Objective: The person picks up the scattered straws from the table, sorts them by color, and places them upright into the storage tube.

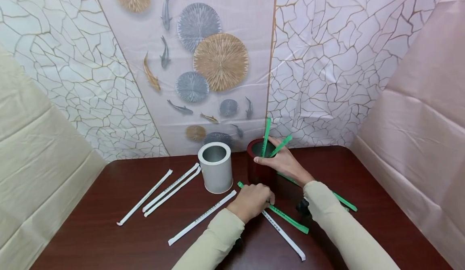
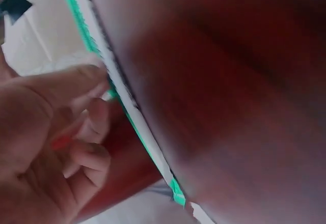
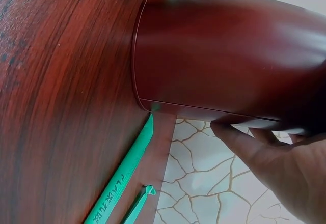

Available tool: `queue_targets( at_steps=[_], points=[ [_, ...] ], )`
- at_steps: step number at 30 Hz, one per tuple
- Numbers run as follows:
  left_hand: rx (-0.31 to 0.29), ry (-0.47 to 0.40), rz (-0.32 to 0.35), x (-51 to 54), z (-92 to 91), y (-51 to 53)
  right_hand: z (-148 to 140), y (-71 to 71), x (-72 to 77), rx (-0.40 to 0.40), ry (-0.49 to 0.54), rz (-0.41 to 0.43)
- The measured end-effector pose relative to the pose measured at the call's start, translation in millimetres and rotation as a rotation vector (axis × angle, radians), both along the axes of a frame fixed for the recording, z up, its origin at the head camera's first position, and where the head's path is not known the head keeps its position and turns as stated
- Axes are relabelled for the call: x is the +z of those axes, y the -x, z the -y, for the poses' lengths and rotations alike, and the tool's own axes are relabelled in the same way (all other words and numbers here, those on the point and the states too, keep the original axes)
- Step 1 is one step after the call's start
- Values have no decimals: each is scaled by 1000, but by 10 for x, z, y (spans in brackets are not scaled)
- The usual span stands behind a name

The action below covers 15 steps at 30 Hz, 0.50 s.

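My left hand pinches a green wrapped straw between thumb and fingertip, low over the table. A white wrapped straw runs from beneath that hand toward the front; in the left wrist view it lies along the green one. My right hand grips the dark red canister near its top, thumb in front and fingers behind. Two green straws lean out of the canister's mouth. In the right wrist view, the hand touches the side of the canister.
A white canister stands upright to the left of the red one. Several white wrapped straws lie left of my left hand. More green straws lie beside the red canister, partly hidden by my right arm. A patterned cloth hangs behind the table.
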<state>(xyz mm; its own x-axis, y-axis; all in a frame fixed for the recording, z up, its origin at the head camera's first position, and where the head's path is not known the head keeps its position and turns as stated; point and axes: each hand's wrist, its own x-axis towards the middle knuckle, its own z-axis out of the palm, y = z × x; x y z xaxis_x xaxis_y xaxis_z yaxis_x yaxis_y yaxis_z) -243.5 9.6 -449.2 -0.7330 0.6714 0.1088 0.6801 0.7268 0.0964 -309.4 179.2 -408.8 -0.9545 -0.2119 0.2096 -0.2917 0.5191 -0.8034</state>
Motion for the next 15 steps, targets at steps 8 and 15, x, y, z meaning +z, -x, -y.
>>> queue_targets(
  at_steps=[8,15],
  points=[
    [-151,308,-415,36,78,7,-14,-4,53,6,6,8],
    [-269,455,-507,28,236,49,8,-5,44,21,17,-4]
  ],
)
